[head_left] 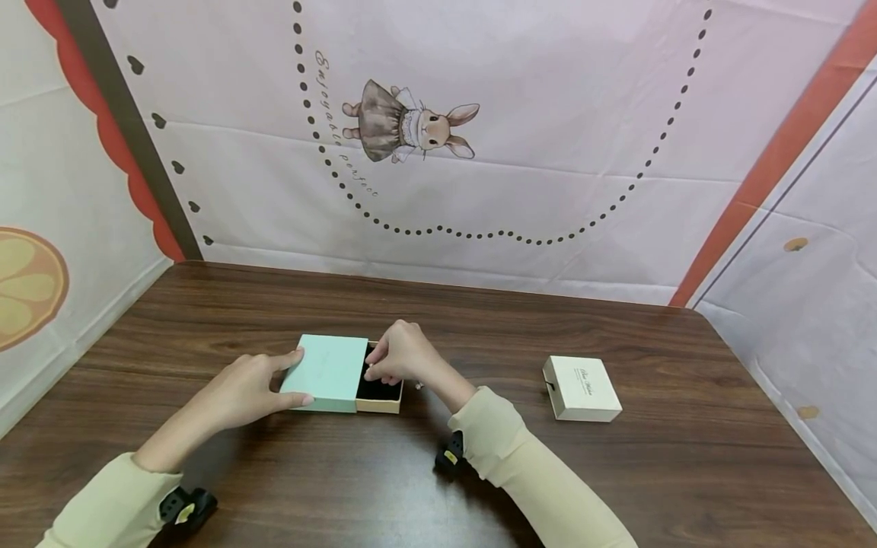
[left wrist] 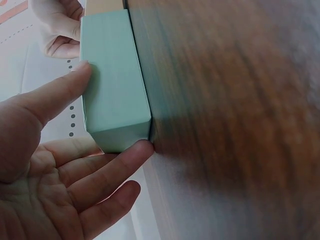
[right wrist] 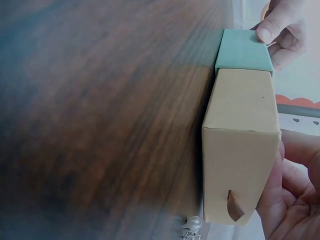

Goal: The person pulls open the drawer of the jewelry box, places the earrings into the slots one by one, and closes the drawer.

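In the head view a mint-green sleeve box (head_left: 330,371) lies on the table, its cream drawer (head_left: 378,406) partly pulled out to the right and lined in black. My left hand (head_left: 250,392) holds the sleeve's left end, thumb on the upper edge and fingers at the end face. Over the drawer, my right hand (head_left: 406,354) has thumb and fingers pinched together on a tiny pale item (head_left: 368,367), too small to identify. A pearl earring or similar pearl ornament (right wrist: 194,223) with sparkling stones lies just beyond the drawer's end, where a ribbon pull (right wrist: 235,207) sticks out.
A small cream box (head_left: 584,388) with printed lettering sits on the brown wooden table (head_left: 479,472) to the right. Behind the table hangs a pale cloth (head_left: 548,152) with a rabbit print. Dark cameras are strapped to both wrists.
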Tool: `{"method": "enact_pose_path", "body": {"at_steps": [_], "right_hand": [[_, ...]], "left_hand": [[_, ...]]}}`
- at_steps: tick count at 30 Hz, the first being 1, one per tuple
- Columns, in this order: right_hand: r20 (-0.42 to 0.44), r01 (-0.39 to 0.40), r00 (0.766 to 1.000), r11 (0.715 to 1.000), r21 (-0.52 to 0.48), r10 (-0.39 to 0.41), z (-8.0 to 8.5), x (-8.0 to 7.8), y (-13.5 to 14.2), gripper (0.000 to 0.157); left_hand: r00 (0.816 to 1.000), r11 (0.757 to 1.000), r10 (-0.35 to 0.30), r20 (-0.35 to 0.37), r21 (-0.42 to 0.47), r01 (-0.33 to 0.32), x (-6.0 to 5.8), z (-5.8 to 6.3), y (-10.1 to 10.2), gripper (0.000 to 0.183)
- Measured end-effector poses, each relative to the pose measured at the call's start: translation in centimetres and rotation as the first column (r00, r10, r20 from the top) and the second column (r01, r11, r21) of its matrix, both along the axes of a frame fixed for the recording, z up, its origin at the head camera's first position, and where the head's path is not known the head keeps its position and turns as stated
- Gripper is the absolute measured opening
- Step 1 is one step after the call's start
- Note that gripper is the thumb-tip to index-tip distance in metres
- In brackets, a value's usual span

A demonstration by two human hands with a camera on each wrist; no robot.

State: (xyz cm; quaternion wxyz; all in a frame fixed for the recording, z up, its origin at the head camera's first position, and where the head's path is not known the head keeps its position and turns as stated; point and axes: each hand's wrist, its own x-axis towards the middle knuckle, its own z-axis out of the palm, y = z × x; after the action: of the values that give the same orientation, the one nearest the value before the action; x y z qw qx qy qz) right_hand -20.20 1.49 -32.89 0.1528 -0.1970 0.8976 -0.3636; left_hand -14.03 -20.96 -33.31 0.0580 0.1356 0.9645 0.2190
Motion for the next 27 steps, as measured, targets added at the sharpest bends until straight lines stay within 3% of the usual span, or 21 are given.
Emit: {"method": "enact_pose_path", "body": {"at_steps": [15,27], "right_hand": [[-0.047,-0.006,0.999,0.997,0.079,0.009,0.23,0.05,0.18,0.004],[-0.024,-0.039,0.999,0.990,0.135,0.043,0.68,0.16,0.58,0.004]], "left_hand": [[1.000,1.000,-0.007,-0.008,0.001,0.007,0.03,0.12,0.21,0.080],[1.000,1.000,-0.020,-0.001,0.010,0.020,-0.02,0.01,0.08,0.079]]}}
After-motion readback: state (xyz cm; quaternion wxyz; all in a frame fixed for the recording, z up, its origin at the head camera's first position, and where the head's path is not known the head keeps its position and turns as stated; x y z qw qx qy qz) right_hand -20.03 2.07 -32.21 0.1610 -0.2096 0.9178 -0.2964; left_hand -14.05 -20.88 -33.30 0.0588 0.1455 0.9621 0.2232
